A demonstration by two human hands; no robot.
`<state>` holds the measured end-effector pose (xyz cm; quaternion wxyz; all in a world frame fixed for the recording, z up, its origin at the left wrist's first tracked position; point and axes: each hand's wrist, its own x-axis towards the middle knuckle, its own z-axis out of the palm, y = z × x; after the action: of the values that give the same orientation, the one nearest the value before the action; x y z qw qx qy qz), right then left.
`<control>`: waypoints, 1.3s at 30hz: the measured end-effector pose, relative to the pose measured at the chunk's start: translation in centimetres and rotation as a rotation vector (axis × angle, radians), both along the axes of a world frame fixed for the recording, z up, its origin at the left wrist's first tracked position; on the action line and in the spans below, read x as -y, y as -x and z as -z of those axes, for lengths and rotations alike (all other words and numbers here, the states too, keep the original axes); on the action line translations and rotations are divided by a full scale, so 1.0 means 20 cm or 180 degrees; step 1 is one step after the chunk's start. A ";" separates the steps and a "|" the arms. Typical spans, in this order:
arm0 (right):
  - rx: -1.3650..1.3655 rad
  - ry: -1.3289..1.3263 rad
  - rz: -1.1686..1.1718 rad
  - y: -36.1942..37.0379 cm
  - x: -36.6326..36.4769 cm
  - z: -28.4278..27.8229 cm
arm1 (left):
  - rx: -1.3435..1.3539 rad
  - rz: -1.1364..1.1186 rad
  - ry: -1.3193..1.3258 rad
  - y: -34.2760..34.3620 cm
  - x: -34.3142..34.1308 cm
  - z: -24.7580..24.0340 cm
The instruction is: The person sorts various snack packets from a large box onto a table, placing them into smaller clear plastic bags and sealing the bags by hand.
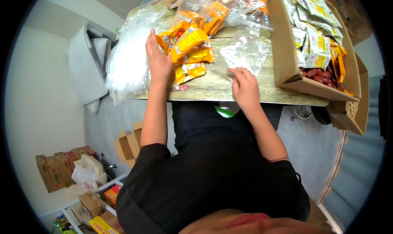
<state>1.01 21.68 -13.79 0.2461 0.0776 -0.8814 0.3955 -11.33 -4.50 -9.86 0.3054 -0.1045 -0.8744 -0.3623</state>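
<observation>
A wood-grain table (213, 88) carries everything, its near edge running just above the person's black-clad lap. At its right edge an open cardboard box (286, 49) overhangs the corner, filled with pale green-and-white packets and a layer of dark red dried fruit. At the left edge a big heap of clear plastic bags (127, 57) spills over the side. In the middle lies a pile of orange snack packets (190, 49), with more bagged ones toward the far edge. A single clear plastic bag (243, 53) lies flat right of the pile. The left hand (157, 60) stands open, its palm against the pile's left side. The right hand (243, 86), near the front edge, pinches the clear bag's near edge with curled fingers.
</observation>
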 end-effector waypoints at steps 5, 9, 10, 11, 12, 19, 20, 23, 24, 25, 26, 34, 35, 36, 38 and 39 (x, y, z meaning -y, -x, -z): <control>0.0062 0.0016 0.0102 -0.01 0.02 0.00 | -0.0709 0.0471 0.1032 -0.09 0.01 -0.04; 0.0189 0.0091 0.0132 -0.02 0.03 -0.04 | -0.0773 0.1018 0.1570 -0.12 0.00 -0.06; 0.0163 0.0047 0.0117 -0.01 0.02 -0.03 | -0.0649 0.1287 0.1614 -0.10 0.03 -0.04; 0.0169 0.0031 0.0116 -0.01 0.02 -0.05 | -0.0523 0.1555 0.1653 -0.08 0.05 -0.03; 0.0287 -0.0092 0.0089 -0.01 0.02 -0.07 | -0.0675 0.1601 0.1428 -0.06 0.04 -0.05; 0.0703 -0.0898 0.0022 0.03 0.02 -0.12 | 0.1443 0.1113 -0.3637 -0.16 -0.01 -0.07; 0.0726 -0.0892 0.0017 0.03 0.03 -0.12 | 0.1487 0.1177 -0.3764 -0.17 0.00 -0.07; 0.0925 -0.0892 0.0174 0.03 0.01 -0.11 | 0.1321 0.1366 -0.4109 -0.24 0.00 -0.07; 0.0925 -0.0762 0.0258 0.03 0.00 -0.11 | 0.1449 0.1518 -0.4016 -0.26 0.01 -0.08; 0.0924 -0.0631 0.0347 0.02 -0.01 -0.12 | 0.1470 0.1509 -0.4027 -0.28 0.00 -0.08; 0.1090 -0.0627 0.0345 0.02 -0.01 -0.15 | 0.1528 0.1592 -0.4266 -0.31 -0.02 -0.08; 0.1178 -0.0899 0.0258 0.05 0.05 -0.16 | 0.2201 0.1686 -0.4219 -0.33 -0.04 0.00; 0.1190 -0.0900 0.0279 0.06 0.05 -0.18 | 0.2222 0.1700 -0.4221 -0.34 -0.05 -0.02; 0.1314 -0.1090 0.0270 0.06 0.06 -0.21 | 0.2392 0.1799 -0.4253 -0.36 -0.06 -0.06; 0.1304 -0.1468 0.0273 0.06 0.07 -0.20 | 0.2913 0.1917 -0.4408 -0.42 -0.05 -0.09; 0.1319 -0.1456 0.0272 0.06 0.06 -0.19 | 0.2928 0.1905 -0.4401 -0.45 -0.04 -0.10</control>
<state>-0.12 20.38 -9.91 0.0538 0.0116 -0.9814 0.1837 -2.33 -3.66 -7.76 -0.1897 0.0353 -0.4317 -0.8811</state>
